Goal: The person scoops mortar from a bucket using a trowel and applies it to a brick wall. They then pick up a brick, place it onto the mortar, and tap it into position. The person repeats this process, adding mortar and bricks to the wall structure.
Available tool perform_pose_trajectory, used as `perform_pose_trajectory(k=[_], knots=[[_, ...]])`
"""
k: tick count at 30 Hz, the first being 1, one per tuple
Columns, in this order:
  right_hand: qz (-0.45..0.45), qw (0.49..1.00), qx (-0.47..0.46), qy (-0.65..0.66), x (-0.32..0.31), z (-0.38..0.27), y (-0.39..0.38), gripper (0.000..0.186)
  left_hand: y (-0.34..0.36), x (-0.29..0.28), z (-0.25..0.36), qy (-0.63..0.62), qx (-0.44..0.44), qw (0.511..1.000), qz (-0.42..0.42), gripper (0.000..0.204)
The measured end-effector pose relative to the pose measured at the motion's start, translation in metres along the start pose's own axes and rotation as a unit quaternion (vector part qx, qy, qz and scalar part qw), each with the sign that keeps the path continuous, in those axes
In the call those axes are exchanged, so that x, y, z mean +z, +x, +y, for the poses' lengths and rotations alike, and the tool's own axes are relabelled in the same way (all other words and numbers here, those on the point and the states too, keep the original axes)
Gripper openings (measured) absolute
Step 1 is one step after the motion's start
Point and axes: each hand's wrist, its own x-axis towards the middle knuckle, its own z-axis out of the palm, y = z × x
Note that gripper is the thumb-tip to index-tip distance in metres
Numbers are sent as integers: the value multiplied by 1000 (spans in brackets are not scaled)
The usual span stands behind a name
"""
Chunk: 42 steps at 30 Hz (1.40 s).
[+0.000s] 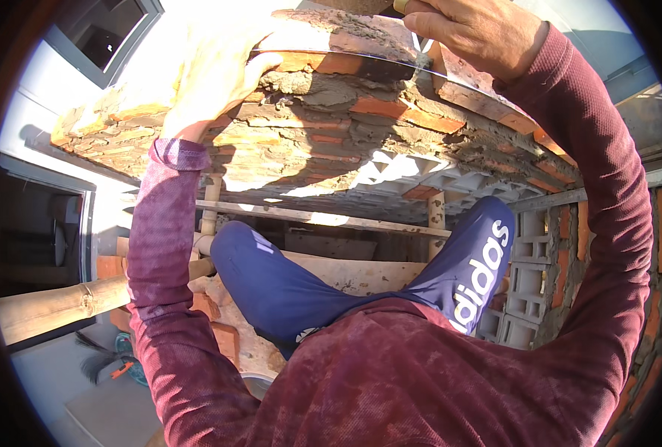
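Observation:
My left hand (223, 71) grips the left end of a brick (338, 65) on top of a rough brick wall (301, 130). Its thumb presses the near side; strong sunlight washes out the fingers. Wet grey mortar (338, 22) covers part of the brick's top, and a thin taut string (331, 51) runs along its near edge. My right hand (480, 30) is closed above the right end of that brick. A small yellowish piece (400, 6) shows at its fingertips, but the upper edge cuts off what it holds. Another brick (465, 71) lies below the right hand.
Below the wall top are pale ventilation blocks (398, 170) and a bamboo rail (316, 217). A thick bamboo pole (62, 304) sticks out at left. Loose bricks (223, 339) lie beside my legs. More hollow blocks (528, 283) stand at right.

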Motion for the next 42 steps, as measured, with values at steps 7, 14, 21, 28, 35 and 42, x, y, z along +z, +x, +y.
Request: perform_pose_trajectory(k=[7, 14, 21, 28, 35, 42], knots=[[-23, 990, 89, 108, -6, -4, -12, 24, 1, 5, -2, -10, 10, 1000, 2, 44], [121, 720, 304, 611, 21, -37, -95, 45, -14, -5, -68, -74, 31, 997, -24, 44], [4, 704, 91, 705, 188, -106, -42, 35, 22, -15, -22, -110, 39, 990, -77, 43], [101, 672, 94, 727, 262, -106, 31, 19, 45, -14, -5, -142, 70, 971, -179, 41], [83, 643, 161, 744, 252, -96, -15, 12, 47, -14, -5, -151, 72, 966, -197, 40], [66, 642, 181, 742, 223, -74, -67, 13, 47, -19, 10, -103, -23, 978, -182, 37]])
